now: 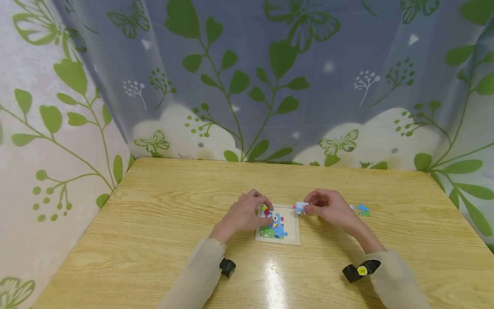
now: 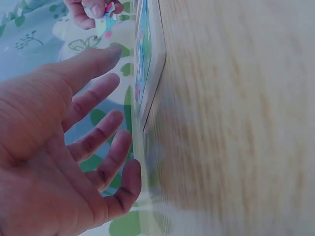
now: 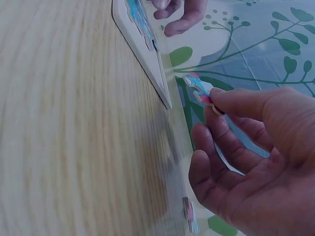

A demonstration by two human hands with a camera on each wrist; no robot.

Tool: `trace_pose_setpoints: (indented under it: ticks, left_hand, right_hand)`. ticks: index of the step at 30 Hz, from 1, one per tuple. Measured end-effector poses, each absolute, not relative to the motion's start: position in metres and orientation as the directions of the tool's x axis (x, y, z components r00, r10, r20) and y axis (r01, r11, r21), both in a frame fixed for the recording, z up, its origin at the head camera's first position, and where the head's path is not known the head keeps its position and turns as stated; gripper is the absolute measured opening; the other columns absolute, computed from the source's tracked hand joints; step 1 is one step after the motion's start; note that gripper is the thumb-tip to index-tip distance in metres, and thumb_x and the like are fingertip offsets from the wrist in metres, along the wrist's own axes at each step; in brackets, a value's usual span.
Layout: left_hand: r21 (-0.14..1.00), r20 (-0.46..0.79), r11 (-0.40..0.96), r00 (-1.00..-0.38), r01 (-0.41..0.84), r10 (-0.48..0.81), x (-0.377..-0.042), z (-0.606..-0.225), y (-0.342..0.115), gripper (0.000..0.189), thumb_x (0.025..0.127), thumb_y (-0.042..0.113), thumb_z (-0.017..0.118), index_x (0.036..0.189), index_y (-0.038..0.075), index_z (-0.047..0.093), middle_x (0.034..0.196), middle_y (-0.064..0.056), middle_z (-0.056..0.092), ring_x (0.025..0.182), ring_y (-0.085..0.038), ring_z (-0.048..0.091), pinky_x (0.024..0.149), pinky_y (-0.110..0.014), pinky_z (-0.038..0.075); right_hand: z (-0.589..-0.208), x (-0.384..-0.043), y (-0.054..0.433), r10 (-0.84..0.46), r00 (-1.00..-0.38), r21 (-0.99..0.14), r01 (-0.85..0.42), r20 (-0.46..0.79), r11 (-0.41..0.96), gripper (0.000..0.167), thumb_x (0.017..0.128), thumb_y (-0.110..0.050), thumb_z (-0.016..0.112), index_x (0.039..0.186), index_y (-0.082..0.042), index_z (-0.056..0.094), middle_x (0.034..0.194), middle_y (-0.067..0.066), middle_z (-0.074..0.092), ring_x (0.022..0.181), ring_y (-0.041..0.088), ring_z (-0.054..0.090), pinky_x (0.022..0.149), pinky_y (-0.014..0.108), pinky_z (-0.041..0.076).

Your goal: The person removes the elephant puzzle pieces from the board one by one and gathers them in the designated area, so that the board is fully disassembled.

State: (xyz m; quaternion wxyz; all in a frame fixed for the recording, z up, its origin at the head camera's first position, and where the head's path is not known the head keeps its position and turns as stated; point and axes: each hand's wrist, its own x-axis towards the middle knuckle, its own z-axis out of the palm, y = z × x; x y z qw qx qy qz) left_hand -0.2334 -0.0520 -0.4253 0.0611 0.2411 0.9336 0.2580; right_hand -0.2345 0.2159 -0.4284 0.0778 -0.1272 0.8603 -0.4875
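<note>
A square wooden puzzle tray point(image 1: 294, 238) lies on the table, its left part filled with joined pieces that form a blue figure point(image 1: 277, 229) on green. Over the tray's left edge hovers my left hand point(image 1: 247, 212), fingers spread and loosely bent, holding nothing in the left wrist view. Between thumb and index finger, my right hand point(image 1: 329, 209) pinches a puzzle piece point(image 3: 201, 91) coloured white, blue and pink. That piece is raised near the tray's upper right corner. In the head view the left fingers cover part of the joined pieces.
Right of the tray, a loose blue and green puzzle piece point(image 1: 363, 210) lies on the wooden table point(image 1: 162, 206), with another partly hidden behind the right hand. A curtain point(image 1: 247, 86) printed with leaves and butterflies hangs along the table's back edge.
</note>
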Motion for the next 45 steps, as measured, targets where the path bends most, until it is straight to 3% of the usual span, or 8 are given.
trace_pose_setpoints:
  ticks: [10, 22, 45]
  left_hand:
    - [0.513, -0.023, 0.738, -0.852, 0.438, 0.522, -0.222, -0.425, -0.054, 0.029, 0.074, 0.045, 0.066, 0.1, 0.033, 0.059, 0.112, 0.006, 0.042, 0.096, -0.02, 0.039, 0.069, -0.035, 0.038]
    - [0.492, -0.01, 0.743, -0.85, 0.454, 0.526, -0.218, -0.428, -0.05, 0.031, 0.073, 0.044, 0.068, 0.1, 0.032, 0.06, 0.115, 0.001, 0.041, 0.095, -0.022, 0.041, 0.067, -0.034, 0.038]
    - [0.48, -0.004, 0.757, -0.862, 0.443, 0.507, -0.216, -0.431, -0.049, 0.035, 0.07, 0.044, 0.069, 0.099, 0.029, 0.06, 0.108, 0.004, 0.042, 0.088, -0.019, 0.04, 0.065, -0.032, 0.036]
  right_hand:
    - [-0.433, -0.23, 0.237, -0.303, -0.953, -0.864, -0.132, -0.025, 0.486, 0.021, 0.084, -0.022, 0.062, 0.1, -0.01, 0.058, 0.085, 0.01, 0.06, 0.077, 0.03, 0.056, 0.061, 0.04, 0.045]
    - [-0.43, -0.218, 0.254, -0.271, -0.963, -0.81, -0.159, 0.0, 0.564, 0.022, 0.082, -0.028, 0.063, 0.098, -0.013, 0.059, 0.083, 0.005, 0.06, 0.075, 0.023, 0.057, 0.057, 0.034, 0.045]
    - [-0.434, -0.208, 0.285, -0.231, -0.972, -0.711, -0.136, -0.039, 0.69, 0.021, 0.081, -0.027, 0.065, 0.096, -0.013, 0.061, 0.08, 0.001, 0.061, 0.074, 0.017, 0.057, 0.06, 0.028, 0.044]
